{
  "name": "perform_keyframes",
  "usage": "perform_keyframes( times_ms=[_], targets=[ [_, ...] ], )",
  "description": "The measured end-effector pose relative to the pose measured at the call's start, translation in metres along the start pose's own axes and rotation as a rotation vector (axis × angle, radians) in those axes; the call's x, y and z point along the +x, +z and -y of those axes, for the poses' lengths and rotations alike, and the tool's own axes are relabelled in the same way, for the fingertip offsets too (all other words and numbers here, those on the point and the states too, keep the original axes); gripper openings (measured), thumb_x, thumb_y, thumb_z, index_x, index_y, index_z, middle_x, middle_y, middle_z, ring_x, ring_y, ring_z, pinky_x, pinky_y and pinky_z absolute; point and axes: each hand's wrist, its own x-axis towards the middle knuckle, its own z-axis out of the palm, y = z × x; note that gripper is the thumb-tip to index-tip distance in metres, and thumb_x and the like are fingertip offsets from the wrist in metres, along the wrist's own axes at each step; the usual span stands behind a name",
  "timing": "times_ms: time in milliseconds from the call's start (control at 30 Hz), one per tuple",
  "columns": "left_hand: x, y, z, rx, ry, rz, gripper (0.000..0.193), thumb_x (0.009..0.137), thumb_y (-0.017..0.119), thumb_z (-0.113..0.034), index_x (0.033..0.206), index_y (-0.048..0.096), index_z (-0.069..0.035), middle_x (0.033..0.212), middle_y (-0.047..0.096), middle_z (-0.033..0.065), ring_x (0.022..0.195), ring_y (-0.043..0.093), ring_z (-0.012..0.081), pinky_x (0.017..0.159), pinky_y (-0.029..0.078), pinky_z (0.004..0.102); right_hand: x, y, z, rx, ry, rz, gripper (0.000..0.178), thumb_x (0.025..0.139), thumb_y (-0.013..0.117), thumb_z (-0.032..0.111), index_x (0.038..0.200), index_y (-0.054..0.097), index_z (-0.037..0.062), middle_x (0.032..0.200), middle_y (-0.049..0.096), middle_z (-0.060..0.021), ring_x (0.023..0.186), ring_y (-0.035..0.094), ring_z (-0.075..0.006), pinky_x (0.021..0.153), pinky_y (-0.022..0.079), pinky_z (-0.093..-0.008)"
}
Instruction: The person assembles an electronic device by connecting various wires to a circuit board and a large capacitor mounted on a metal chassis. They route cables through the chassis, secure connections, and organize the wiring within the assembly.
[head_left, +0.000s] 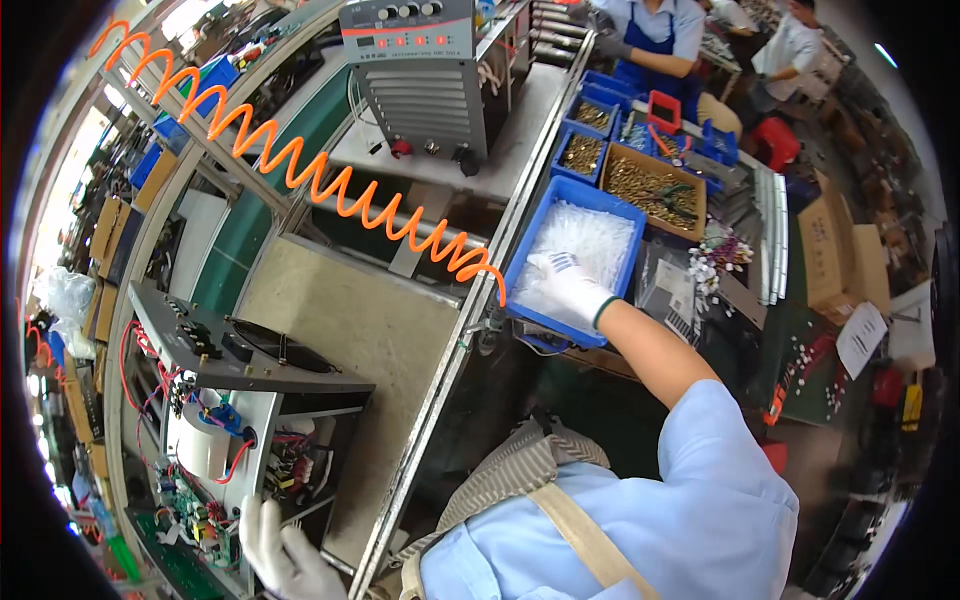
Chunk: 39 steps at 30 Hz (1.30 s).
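My right hand [577,286], in a white glove, reaches into a blue bin [632,215] of thin white plastic strips [585,228], perhaps cable ties. Its fingers are bent down against the pile, and what they pinch is hidden. In the lower left, my left hand [285,555], also gloved, is held with fingers apart and nothing visible in it. Beside it stands an opened machine with a grey panel [230,350], a white cylinder [203,440], red and blue wires and green circuit boards [180,560].
An orange coiled hose [350,205] hangs across the bench. A grey machine with knobs [420,100] stands at the back. Blue bins and a cardboard box of brass-coloured fasteners [640,190] sit beyond my right hand. A co-worker in a blue apron [650,30] stands behind them.
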Motion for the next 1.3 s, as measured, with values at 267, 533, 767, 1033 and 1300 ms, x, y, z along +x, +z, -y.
perform_keyframes(
  times_ms=[267,533,767,1033,1300],
  targets=[
    [0.001,0.042,-0.056,0.065,0.027,0.259,0.035,0.081,0.060,-0.001,0.115,0.067,0.003,0.132,0.059,0.0226,0.119,0.053,0.0381,0.102,0.039,0.0484,0.028,-0.012,-0.036,0.055,-0.096,0.165,0.026,0.090,0.058,0.024,0.109,0.070,0.0127,0.115,0.063,-0.0157,0.106,0.063,-0.0337,0.090,0.051,-0.0438],
    [0.022,0.072,-0.101,0.012,0.012,0.375,0.034,0.080,0.063,-0.002,0.114,0.068,0.000,0.129,0.061,0.0179,0.117,0.053,0.0347,0.103,0.037,0.0462,0.019,-0.091,-0.054,0.785,0.021,0.008,0.021,0.085,0.072,0.018,0.105,0.071,0.0105,0.100,0.066,-0.0077,0.090,0.064,-0.0171,0.078,0.053,-0.0316],
    [0.036,0.107,-0.110,-0.081,0.188,0.400,0.035,0.074,0.067,-0.005,0.108,0.067,0.000,0.121,0.064,0.0171,0.104,0.059,0.0354,0.092,0.045,0.0454,0.020,-0.144,-0.096,1.259,0.165,-0.204,0.017,0.089,0.068,0.007,0.104,0.069,-0.0009,0.082,0.067,-0.0034,0.067,0.061,-0.0076,0.057,0.049,-0.0213],
    [0.072,0.145,-0.131,-0.610,0.201,0.639,0.094,0.079,0.076,-0.045,0.146,0.034,0.005,0.147,0.039,0.0258,0.138,0.037,0.0392,0.112,0.031,0.0440,-0.045,-0.166,0.076,1.153,-0.375,0.114,0.011,0.088,0.069,0.001,0.099,0.070,-0.0007,0.075,0.062,-0.0032,0.062,0.060,-0.0097,0.054,0.047,-0.0249],
    [-0.040,0.099,-0.028,-1.323,-0.675,0.847,0.030,0.103,0.051,-0.036,0.110,0.060,-0.008,0.065,0.054,-0.0001,0.049,0.041,0.0054,0.045,0.031,0.0231,-0.093,-0.091,0.262,0.786,-1.154,0.244,0.028,0.089,0.069,0.020,0.113,0.071,0.0057,0.094,0.070,-0.0132,0.085,0.068,-0.0295,0.073,0.054,-0.0364]
  ],
)
